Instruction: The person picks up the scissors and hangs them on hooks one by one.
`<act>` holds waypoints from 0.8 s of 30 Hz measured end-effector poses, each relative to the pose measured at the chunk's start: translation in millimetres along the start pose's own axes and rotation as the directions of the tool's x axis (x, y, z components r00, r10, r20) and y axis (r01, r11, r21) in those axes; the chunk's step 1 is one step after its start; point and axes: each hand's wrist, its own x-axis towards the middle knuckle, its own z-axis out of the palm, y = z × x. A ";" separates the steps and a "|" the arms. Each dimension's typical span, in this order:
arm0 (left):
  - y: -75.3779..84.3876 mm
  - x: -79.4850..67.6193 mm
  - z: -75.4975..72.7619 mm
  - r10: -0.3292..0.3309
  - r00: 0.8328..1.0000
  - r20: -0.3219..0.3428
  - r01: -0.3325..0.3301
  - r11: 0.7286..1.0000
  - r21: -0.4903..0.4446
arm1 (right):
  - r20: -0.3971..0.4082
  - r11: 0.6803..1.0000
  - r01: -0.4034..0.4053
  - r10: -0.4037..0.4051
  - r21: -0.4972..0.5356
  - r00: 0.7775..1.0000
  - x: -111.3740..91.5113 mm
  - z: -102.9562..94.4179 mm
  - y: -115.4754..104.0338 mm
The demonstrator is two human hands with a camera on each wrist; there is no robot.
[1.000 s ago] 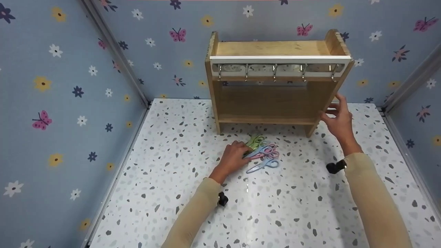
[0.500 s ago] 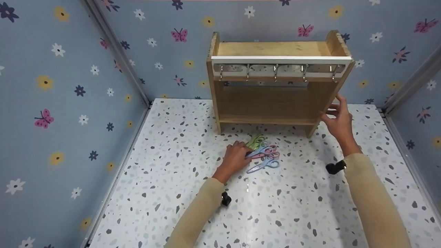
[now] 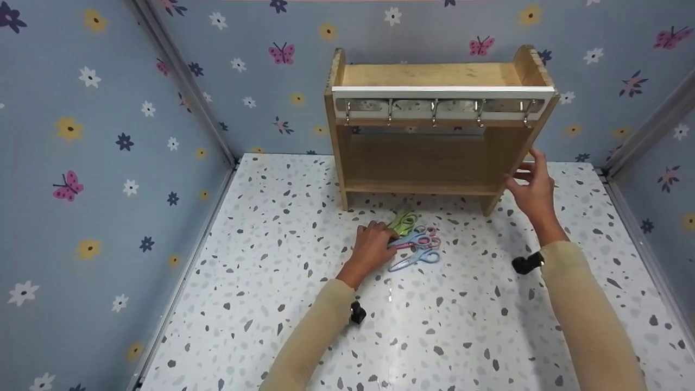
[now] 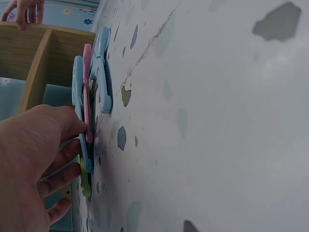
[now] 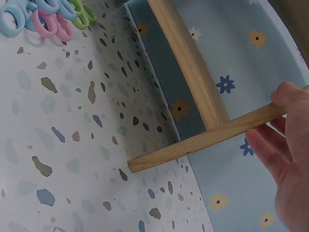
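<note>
My left hand (image 3: 373,247) is at the blade end of a small pile of scissors on the speckled surface. Its thumb and fingers pinch a pair of blue scissors (image 3: 417,238), while pink scissors (image 3: 436,243) and green scissors (image 3: 404,222) lie against it. The blades under the hand are hidden in the head view. Separate blue scissors (image 3: 417,259) lie just in front of the pile. On the right, my right hand (image 3: 535,195) grips the side panel of a wooden shelf (image 3: 423,75), thumb on the inner side and fingers outside, as the right wrist view shows.
Across the shelf's upper front runs a white rail (image 3: 412,92) carrying several metal hooks (image 3: 434,113). Behind the shelf stands a blue wall (image 3: 282,87) with flowers and butterflies. Side walls (image 3: 103,217) border the white speckled tabletop (image 3: 260,260).
My left hand and forearm have shifted slightly to the right at the scissors pile. My right hand keeps its grip on the shelf, which stands in the same place.
</note>
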 end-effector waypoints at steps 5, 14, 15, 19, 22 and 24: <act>9.2 -0.4 -11.2 -0.041 0.997 0.064 0.040 0.999 0.011 | -0.016 0.999 0.032 -0.032 -0.019 0.999 -1.3 0.4 0.7; 9.0 1.2 -12.9 -0.062 0.993 0.103 0.063 0.998 -0.008 | -0.022 0.998 0.053 -0.054 -0.015 0.998 -0.4 2.3 0.8; 8.8 1.6 -12.6 -0.063 0.993 0.102 0.065 0.998 -0.010 | -0.020 0.999 0.048 -0.049 -0.017 0.999 0.2 2.6 0.6; 8.3 2.1 -11.6 -0.055 0.994 0.090 0.057 0.998 -0.020 | -0.021 0.999 0.031 -0.032 -0.021 0.999 1.9 2.8 -0.1; 8.1 1.6 -11.3 -0.044 0.996 0.081 0.047 0.998 -0.034 | -0.025 1.000 0.027 -0.027 -0.016 0.999 1.2 2.8 0.7; 7.9 1.3 -11.2 -0.038 0.996 0.078 0.041 0.998 -0.041 | -0.027 1.000 0.022 -0.022 -0.014 0.999 0.0 2.8 1.2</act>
